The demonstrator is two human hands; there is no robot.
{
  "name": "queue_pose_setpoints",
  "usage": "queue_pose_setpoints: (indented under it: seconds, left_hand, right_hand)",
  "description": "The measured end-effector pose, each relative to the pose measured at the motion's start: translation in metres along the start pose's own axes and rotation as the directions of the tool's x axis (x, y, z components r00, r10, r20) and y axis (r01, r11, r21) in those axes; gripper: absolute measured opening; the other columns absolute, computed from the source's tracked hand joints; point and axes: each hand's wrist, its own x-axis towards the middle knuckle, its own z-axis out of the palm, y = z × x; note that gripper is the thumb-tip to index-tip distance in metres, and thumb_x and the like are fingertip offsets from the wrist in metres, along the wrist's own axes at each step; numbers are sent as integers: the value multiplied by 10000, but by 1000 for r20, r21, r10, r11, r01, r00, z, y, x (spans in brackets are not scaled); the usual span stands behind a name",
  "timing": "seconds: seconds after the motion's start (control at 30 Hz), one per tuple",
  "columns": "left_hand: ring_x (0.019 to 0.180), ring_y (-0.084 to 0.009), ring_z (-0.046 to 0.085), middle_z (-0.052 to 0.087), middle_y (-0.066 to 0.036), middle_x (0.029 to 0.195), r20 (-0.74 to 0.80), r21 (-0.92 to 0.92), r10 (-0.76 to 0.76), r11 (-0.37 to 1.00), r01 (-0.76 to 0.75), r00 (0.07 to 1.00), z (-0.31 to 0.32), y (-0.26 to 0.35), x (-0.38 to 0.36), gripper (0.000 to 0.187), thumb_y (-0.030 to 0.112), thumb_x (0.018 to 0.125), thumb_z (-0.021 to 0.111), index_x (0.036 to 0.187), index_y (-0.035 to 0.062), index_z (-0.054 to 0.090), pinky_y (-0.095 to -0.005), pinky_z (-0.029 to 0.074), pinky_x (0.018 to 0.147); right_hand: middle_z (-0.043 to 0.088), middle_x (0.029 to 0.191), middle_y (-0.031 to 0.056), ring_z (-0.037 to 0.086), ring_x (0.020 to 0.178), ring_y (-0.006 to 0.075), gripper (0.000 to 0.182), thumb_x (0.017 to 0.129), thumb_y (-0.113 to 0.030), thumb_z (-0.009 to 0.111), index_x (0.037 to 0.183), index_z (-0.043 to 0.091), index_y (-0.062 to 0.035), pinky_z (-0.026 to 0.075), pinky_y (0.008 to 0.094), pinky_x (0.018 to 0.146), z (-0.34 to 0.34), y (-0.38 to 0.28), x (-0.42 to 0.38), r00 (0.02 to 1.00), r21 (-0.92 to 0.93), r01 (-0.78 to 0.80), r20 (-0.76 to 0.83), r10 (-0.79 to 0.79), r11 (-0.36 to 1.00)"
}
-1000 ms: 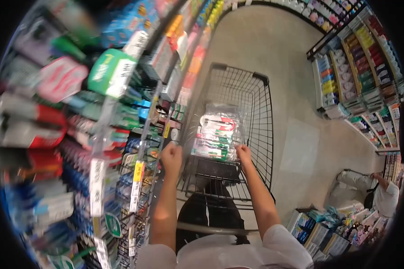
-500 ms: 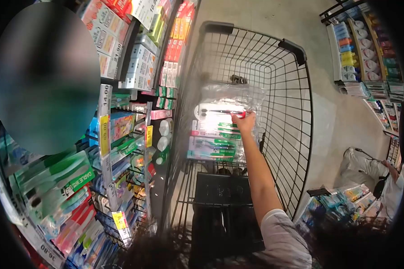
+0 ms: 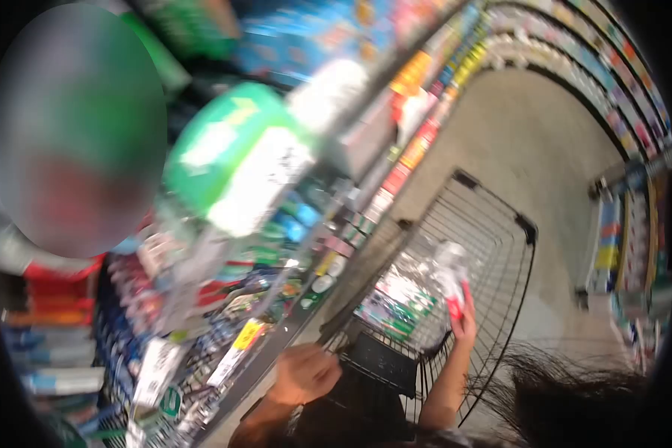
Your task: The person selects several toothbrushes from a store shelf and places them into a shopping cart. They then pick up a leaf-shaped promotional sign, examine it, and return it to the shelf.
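Observation:
My right hand (image 3: 464,325) is closed around the red end of a toothbrush pack (image 3: 453,278), red and clear-white, raised over the shopping cart (image 3: 530,230). Below it in the cart lie a crinkled clear plastic bag (image 3: 414,261) and green-and-white toothbrush packs (image 3: 399,310). My left hand (image 3: 306,373) is curled into a fist near the cart's black flap (image 3: 381,362), on the shelf side. What it holds, if anything, is hidden and blurred.
Along the left runs a shelf of packaged goods with a yellow price tag (image 3: 248,334). A large green-and-white pack (image 3: 235,160) juts out, blurred. More stocked shelves (image 3: 623,246) stand right, and others curve across the far end.
The toothbrush pack has come up off the other packs in my right hand. My left hand has entered the view. The camera has swung, so the cart appears tilted and lower right.

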Motion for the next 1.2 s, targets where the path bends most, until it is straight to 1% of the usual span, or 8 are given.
queue_pose_setpoints:
  seconds: [0.17, 0.27, 0.33, 0.4, 0.43, 0.6, 0.73, 1.2]
  left_hand:
    - [533, -271, 518, 489, -67, 574, 46, 17, -116, 993, 116, 992, 20, -13, -7, 119, 115, 672, 565, 613, 66, 474, -365, 408, 475]
    - [637, -295, 581, 583, -87, 661, 156, 134, -113, 987, 93, 981, 29, -22, -9, 138, 188, 713, 521, 671, 57, 532, -420, 457, 547]
    - [637, -292, 585, 581, -96, 651, 176, 173, -137, 979, 107, 975, 28, -22, -7, 152, 203, 713, 521, 675, 57, 544, -425, 457, 545]
    - [616, -302, 586, 577, -128, 626, 206, 129, -212, 974, 188, 955, 44, -36, -12, 172, 223, 707, 527, 673, 56, 557, -440, 452, 532]
    - [598, -311, 586, 572, -149, 608, 11, 137, -33, 990, 31, 999, 60, -55, -17, 185, 241, 697, 533, 678, 60, 563, -446, 450, 529]
    - [588, -311, 583, 582, -129, 612, 65, 95, -151, 985, 144, 986, 55, -47, -5, 194, 277, 716, 528, 715, 91, 580, -455, 446, 541]
    - [604, -314, 582, 586, -114, 616, -97, -94, -5, 996, -4, 995, 82, -58, -6, 258, 349, 730, 538, 787, 100, 576, -435, 451, 561]
    - [766, -203, 545, 578, -86, 838, -104, -618, -7, 784, -59, 995, 91, -26, 16, 351, 281, 711, 665, 970, 73, 554, -337, 455, 689]
  right_hand:
    - [537, 837, -5, 507, 724, 134, 406, 743, -101, 663, 1099, 476, -162, 477, 245, 648, 51, 2, 0, 854, 261, -215, 517, 52, 941]
    - [514, 688, -71, 426, 547, 83, 264, 731, -234, 682, 964, 558, -233, 353, 207, 430, 161, 25, -13, 849, 159, -409, 427, 312, 898]
    - [525, 718, -43, 493, 586, 126, 329, 677, -207, 729, 956, 555, -207, 403, 248, 468, 255, 40, -36, 633, 60, -523, 695, 341, 850]
    - [555, 828, 15, 553, 751, 159, 496, 608, -64, 758, 1028, 495, -73, 478, 315, 626, 311, 48, -56, 555, -158, -384, 748, 364, 910]
    - [566, 895, 28, 554, 820, 137, 474, 637, -43, 737, 1020, 459, -41, 468, 300, 718, 366, 41, -86, 663, -176, -290, 672, 330, 941]
    - [563, 934, 40, 541, 838, 96, 422, 695, -108, 725, 978, 418, -47, 429, 265, 788, 450, 48, -111, 608, -237, -80, 758, 236, 968]
    - [505, 1138, 53, 506, 1037, 168, 691, 701, -242, 728, 1220, 318, -43, 395, 357, 908, 477, 44, -117, 560, -190, 32, 816, 140, 981]
    - [505, 1152, 89, 521, 1023, 187, 582, 780, -179, 646, 1233, 315, -26, 404, 354, 905, 514, 54, -133, 568, -62, 173, 821, -48, 983]
